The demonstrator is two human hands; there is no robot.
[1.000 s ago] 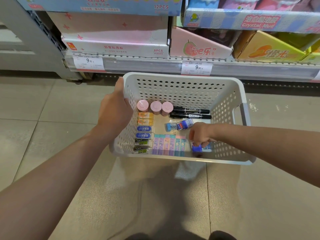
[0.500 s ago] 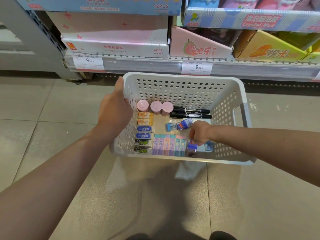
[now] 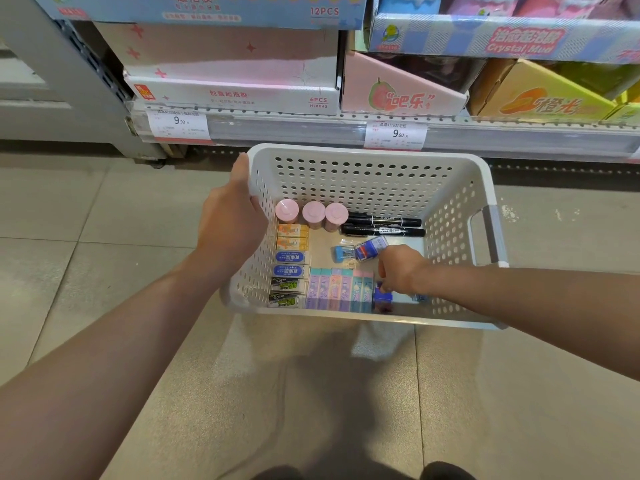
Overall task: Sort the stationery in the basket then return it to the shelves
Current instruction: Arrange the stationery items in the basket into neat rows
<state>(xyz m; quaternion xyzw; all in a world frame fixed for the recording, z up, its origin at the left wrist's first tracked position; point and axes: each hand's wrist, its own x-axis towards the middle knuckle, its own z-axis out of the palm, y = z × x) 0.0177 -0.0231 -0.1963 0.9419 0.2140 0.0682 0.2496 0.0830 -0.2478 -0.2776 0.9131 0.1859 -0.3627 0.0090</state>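
A white perforated basket (image 3: 363, 174) is held up over the floor. My left hand (image 3: 232, 220) grips its left rim. Inside, three pink round tubs (image 3: 313, 213) stand at the back beside two black markers (image 3: 384, 226). A column of boxed erasers (image 3: 291, 263) lines the left wall, and a row of pastel packs (image 3: 341, 289) runs along the front. Two small blue sharpeners (image 3: 360, 251) lie in the middle. My right hand (image 3: 401, 270) reaches into the front right corner and pinches a small blue item (image 3: 382, 297) just right of the pastel row.
Shop shelving (image 3: 311, 129) with price tags runs behind the basket, loaded with display boxes: pink and white (image 3: 235, 84), pink guava (image 3: 398, 91), yellow (image 3: 540, 98). Grey tiled floor (image 3: 86, 220) lies below. The basket's grey right handle (image 3: 491, 233) faces right.
My right hand has shifted the small blue item leftwards, up against the end of the pastel row. My left hand and the basket have stayed put.
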